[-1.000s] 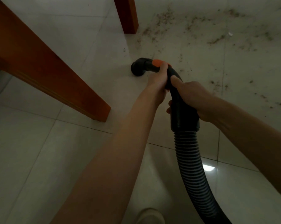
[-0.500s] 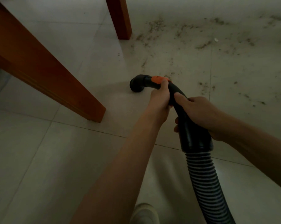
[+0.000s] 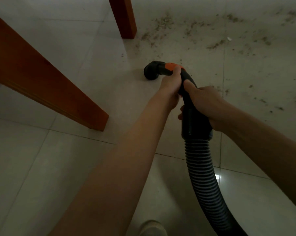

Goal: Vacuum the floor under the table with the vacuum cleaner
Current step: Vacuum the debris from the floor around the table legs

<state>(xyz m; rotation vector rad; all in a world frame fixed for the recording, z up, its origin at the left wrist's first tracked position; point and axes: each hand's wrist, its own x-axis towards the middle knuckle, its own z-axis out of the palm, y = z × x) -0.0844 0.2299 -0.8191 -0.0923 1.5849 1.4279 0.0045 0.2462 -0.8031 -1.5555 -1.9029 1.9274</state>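
Observation:
A black vacuum hose handle (image 3: 192, 116) with an orange button (image 3: 171, 66) curves forward to a black nozzle end (image 3: 150, 70) that points down at the pale tiled floor (image 3: 75, 57). My left hand (image 3: 171, 84) grips the handle just behind the orange part. My right hand (image 3: 205, 103) holds the handle lower down, above the ribbed hose (image 3: 205, 181). Brown dirt (image 3: 212, 43) is scattered over the tiles ahead and to the right of the nozzle.
A wooden table leg (image 3: 46, 87) slants down at the left and meets the floor near the nozzle. A second wooden leg (image 3: 125, 17) stands further back. My shoe (image 3: 152, 227) shows at the bottom edge.
Between the earlier frames the nozzle sat lower in view, nearer to me; now it lies further forward again, near its first spot. Both hands keep the same hold.

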